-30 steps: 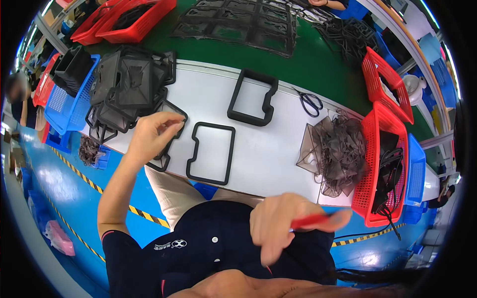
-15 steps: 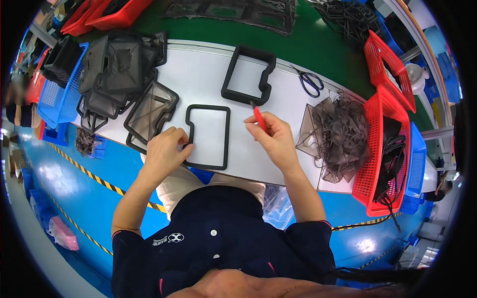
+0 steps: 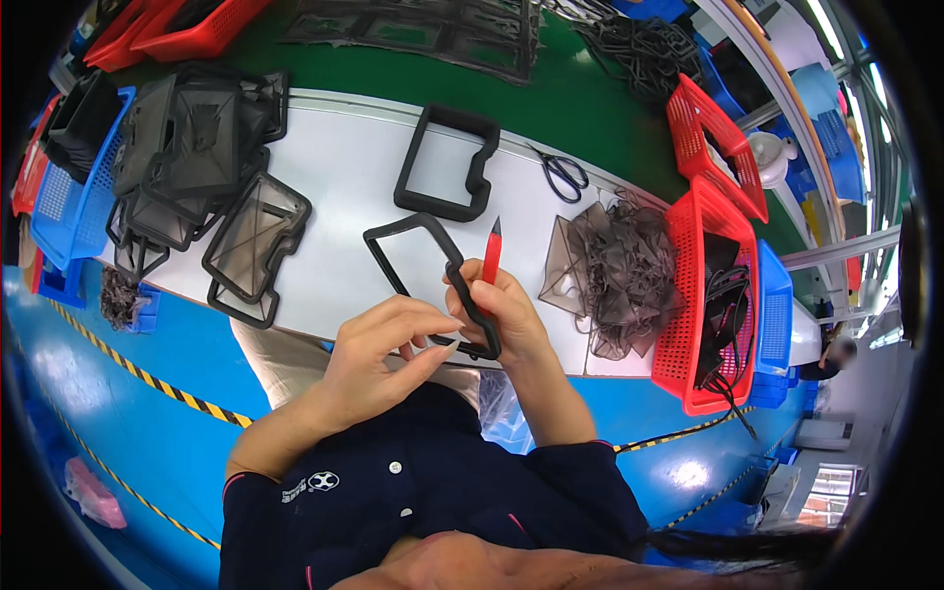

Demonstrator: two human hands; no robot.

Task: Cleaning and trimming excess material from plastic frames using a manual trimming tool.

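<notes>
A black rectangular frame with a notch in one side is held tilted above the white table, near its front edge. My right hand grips its right side. The same hand also holds a slim red tool with a dark pointed tip, pointing away from me. At the frame's lower end is my left hand, fingers apart, with the fingertips close to the bar; contact is unclear. Beyond, a thicker black frame lies on the table. Black-handled scissors rest to its right.
Stacked dark mesh-covered frames lie at left, with more mesh frames nearer. A crumpled heap of grey mesh sits at right beside a red basket. Blue baskets stand at both sides. A green surface lies beyond the table.
The frame has been lifted from the table and tilted. My right hand has come down to grip it, still with the red tool. My left hand has moved right. The view has shifted.
</notes>
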